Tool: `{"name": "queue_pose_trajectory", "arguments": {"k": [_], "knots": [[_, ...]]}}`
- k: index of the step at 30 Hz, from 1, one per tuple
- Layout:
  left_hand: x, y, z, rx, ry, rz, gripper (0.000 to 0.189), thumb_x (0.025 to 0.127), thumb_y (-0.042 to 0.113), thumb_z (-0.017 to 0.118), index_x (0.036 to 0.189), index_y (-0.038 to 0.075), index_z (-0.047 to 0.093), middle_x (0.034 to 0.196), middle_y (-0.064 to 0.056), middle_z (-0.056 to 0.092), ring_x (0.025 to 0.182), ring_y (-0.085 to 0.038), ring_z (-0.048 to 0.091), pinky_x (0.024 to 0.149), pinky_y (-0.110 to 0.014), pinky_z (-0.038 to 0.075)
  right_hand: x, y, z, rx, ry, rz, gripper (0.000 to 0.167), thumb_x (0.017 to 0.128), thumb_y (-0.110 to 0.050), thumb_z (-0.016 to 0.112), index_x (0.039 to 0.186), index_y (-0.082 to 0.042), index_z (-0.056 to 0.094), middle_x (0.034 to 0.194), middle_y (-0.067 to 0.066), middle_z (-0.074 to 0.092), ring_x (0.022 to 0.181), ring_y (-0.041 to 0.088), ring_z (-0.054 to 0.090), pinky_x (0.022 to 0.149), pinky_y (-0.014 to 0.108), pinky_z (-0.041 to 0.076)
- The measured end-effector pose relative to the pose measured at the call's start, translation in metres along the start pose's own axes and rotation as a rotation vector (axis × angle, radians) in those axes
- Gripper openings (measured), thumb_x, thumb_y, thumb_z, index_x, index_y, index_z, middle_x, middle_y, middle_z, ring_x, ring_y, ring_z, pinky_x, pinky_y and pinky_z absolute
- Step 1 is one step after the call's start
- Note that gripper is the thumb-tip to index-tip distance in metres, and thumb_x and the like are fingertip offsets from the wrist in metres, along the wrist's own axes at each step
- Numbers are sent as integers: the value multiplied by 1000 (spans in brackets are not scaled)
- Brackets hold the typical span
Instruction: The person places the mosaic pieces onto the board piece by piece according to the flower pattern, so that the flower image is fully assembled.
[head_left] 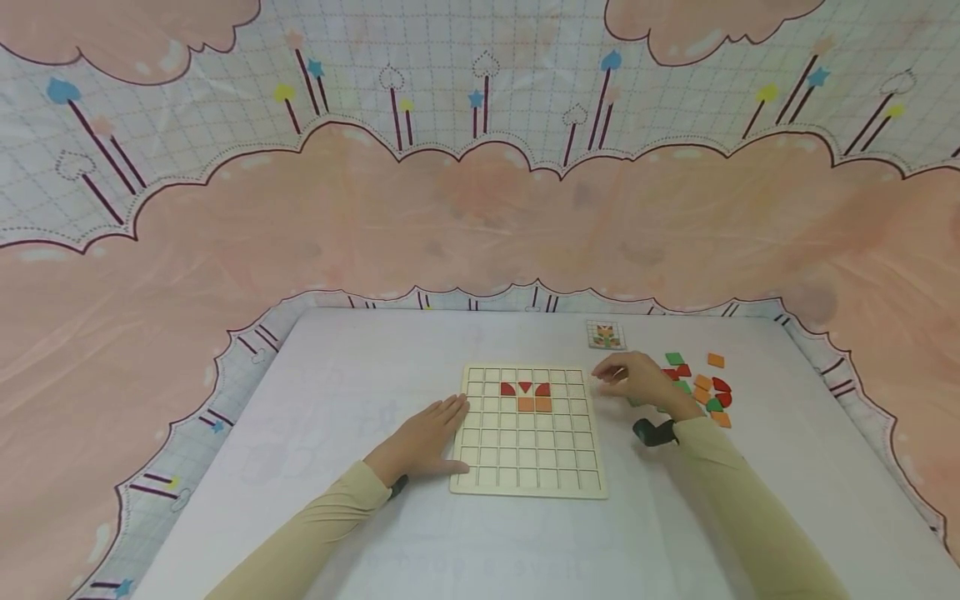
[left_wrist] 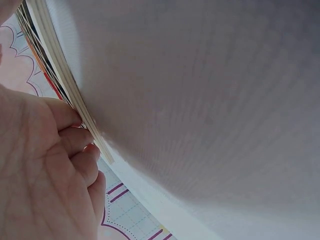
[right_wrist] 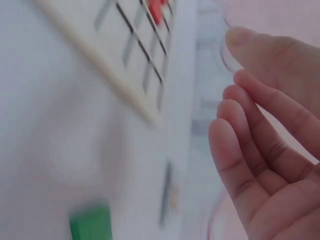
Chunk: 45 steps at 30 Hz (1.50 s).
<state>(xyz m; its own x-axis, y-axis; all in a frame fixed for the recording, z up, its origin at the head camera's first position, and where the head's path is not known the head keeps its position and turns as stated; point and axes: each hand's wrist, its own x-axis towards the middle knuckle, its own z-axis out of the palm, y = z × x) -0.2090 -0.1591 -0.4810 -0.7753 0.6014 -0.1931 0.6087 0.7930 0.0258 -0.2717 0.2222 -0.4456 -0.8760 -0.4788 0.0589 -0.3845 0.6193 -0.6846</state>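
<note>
A pale wooden grid board [head_left: 517,458] lies on the table. Set in its upper cells are red shaped pieces [head_left: 507,389] above two orange squares [head_left: 527,404]. My left hand [head_left: 422,437] rests along the board's left edge, thumb spread low and fingers higher up; in the left wrist view the fingertips [left_wrist: 86,135] meet the board's side. Just off the board's upper right edge, my right hand [head_left: 637,383] hovers with fingers loosely bent. Between thumb and fingers nothing shows in the right wrist view, where a green piece [right_wrist: 91,222] appears below.
Loose red, green and orange pieces [head_left: 702,383] lie scattered around and beyond the right hand, some partly hidden by it. A small pattern card [head_left: 605,335] with a coloured picture sits behind the board. A patterned cloth [head_left: 480,225] hangs at the table's far side.
</note>
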Motion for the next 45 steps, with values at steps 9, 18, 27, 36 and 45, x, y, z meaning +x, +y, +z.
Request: {"name": "queue_pose_trajectory", "arguments": {"k": [9, 18, 27, 36, 45], "knots": [[-1, 0, 0, 0, 22, 23, 97, 83, 66, 51, 147, -1, 24, 156, -16, 22, 144, -28, 23, 117, -39, 26, -52, 21, -48, -69, 52, 155, 37, 82, -18, 73, 111, 3, 65, 106, 20, 66, 88, 13, 61, 78, 27, 53], [0, 0, 0, 6, 19, 22, 97, 84, 66, 51, 148, -1, 22, 156, -16, 21, 145, -28, 21, 118, -39, 25, -94, 46, -70, -126, 118, 270, 37, 82, -20, 73, 110, 3, 65, 99, 15, 66, 80, 0, 55, 69, 14, 50], [1, 0, 0, 1, 12, 13, 98, 83, 66, 51, 148, -1, 22, 156, -16, 21, 145, -28, 21, 118, -38, 25, -124, 70, -74, -95, 104, 346, 42, 84, -22, 70, 114, 6, 62, 104, 20, 65, 79, -12, 51, 68, 11, 49], [0, 1, 0, -4, 9, 8, 98, 83, 66, 52, 148, -1, 22, 156, -15, 21, 145, -28, 21, 118, -39, 25, -138, 90, -66, -114, 91, 390, 43, 83, -24, 71, 113, 6, 62, 101, 16, 66, 79, -7, 52, 67, 11, 49], [-1, 2, -1, 0, 0, -10, 98, 83, 68, 51, 149, 1, 21, 157, -13, 20, 146, -26, 20, 119, -37, 24, -136, 99, -60, -109, 90, 388, 37, 81, -11, 72, 109, 11, 61, 94, 16, 66, 74, -9, 48, 64, 11, 49]]}}
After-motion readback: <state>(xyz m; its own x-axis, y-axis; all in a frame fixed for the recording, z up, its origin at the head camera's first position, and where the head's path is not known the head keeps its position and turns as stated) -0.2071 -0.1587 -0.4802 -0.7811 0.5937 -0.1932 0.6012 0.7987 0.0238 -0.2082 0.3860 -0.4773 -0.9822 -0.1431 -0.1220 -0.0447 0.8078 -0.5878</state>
